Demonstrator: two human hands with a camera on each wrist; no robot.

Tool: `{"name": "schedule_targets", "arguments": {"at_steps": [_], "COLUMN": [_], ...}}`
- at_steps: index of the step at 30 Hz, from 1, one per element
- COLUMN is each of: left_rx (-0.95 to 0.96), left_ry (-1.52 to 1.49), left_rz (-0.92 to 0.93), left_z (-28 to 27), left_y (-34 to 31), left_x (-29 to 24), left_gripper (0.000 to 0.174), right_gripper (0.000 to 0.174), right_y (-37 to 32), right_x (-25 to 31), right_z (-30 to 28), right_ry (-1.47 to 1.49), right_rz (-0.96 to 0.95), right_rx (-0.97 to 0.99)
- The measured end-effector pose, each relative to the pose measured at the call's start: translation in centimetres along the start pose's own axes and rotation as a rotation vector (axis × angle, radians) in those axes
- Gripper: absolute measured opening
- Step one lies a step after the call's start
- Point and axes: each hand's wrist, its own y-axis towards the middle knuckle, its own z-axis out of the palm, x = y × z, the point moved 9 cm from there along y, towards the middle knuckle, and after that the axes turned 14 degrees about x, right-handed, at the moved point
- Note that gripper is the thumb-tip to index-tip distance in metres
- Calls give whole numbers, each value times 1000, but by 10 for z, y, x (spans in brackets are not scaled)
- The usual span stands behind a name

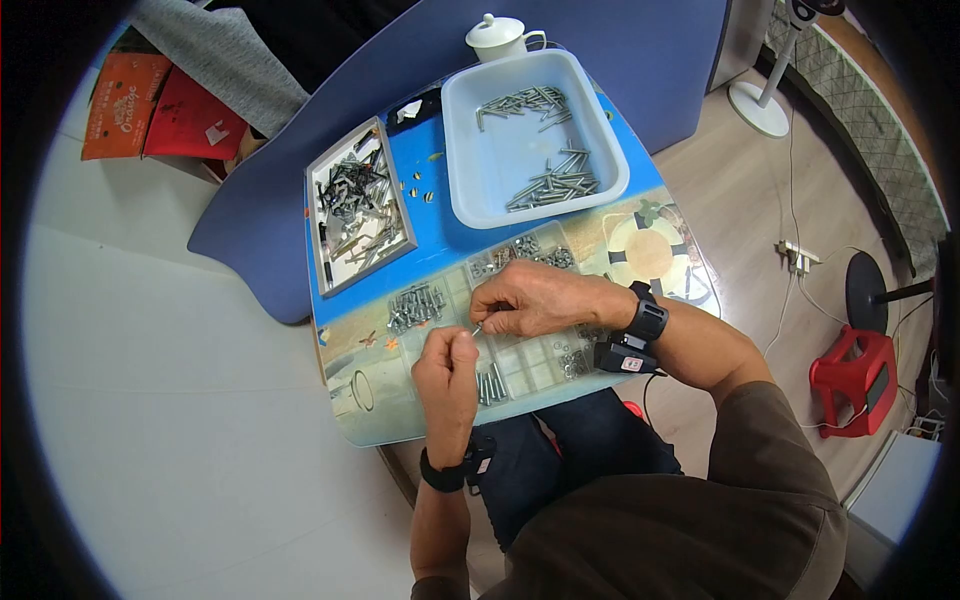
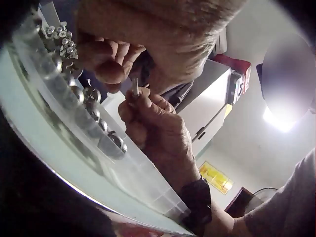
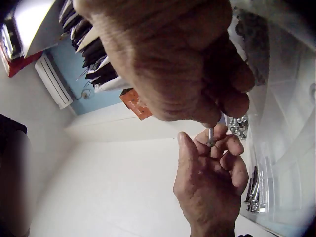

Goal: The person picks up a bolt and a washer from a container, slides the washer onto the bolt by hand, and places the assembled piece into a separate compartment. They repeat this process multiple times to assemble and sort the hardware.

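In the head view my right hand point(image 1: 540, 300) and left hand point(image 1: 448, 380) meet over a clear compartment box point(image 1: 530, 385). A small silver screw point(image 3: 211, 136) sits between them. My right hand pinches it between thumb and fingertip, and its lower end is right at the left fingers. The left hand's fingers are loosely bent, its thumb apart from the screw in the right wrist view. Short screws point(image 1: 418, 305) fill a compartment beside the hands; longer screws point(image 1: 490, 385) lie in a nearer one. Nuts and small hardware point(image 1: 520, 252) sit behind the right hand.
A white plastic tub point(image 1: 465, 205) with loose long screws stands at the table's back. To its left lies a shallow box point(image 1: 408, 225) of mixed hardware, with a few small pieces between. A lidded white cup point(image 1: 495, 38) stands behind the tub, near the blue partition point(image 1: 665, 70).
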Motion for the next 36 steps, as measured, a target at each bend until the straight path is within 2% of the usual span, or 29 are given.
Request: {"name": "schedule_targets", "arguments": {"at_steps": [2,5,9,11,15,18,20,24,33,35,36], "left_rx": [-113,-29,-87,-62,18,-1,-97,-36,21,-29,-28], "left_ry": [-122,-42,-53,31,-40,-18,-134,-70,-25,-95,-95], "left_rz": [149,143,140,57,-71,-34,108,134,-94,111,111], "left_z": [1,2,-1,-3,-1,1,3,2,-1,2,1], "left_y": [-4,-4,-3,-3,0,-1,-6,-4,1,-2,-3], "left_x": [-23,-14,-11,-4,3,-4,-26,-16,9,-16,-16], "left_gripper": [9,8,10,18,26,19,13,10,12,9,9], "right_gripper": [13,13,15,15,14,13,12,12,14,12,12], "right_y": [0,0,0,0,0,0,0,1,0,0,0], "right_x": [-1,-1,-1,1,-1,-1,0,-3,0,0,0], "right_z": [0,0,0,0,1,0,0,0,0,0,0], "right_ry": [3,-12,-18,-13,-10,-3,5,1,-18,-4,-3], "right_rz": [-2,3,-26,-34,-36,-14,-1,-5,-42,-12,-12], "right_rx": [-7,1,-15,-12,-14,-13,-11,-16,-23,-14,-15]}}
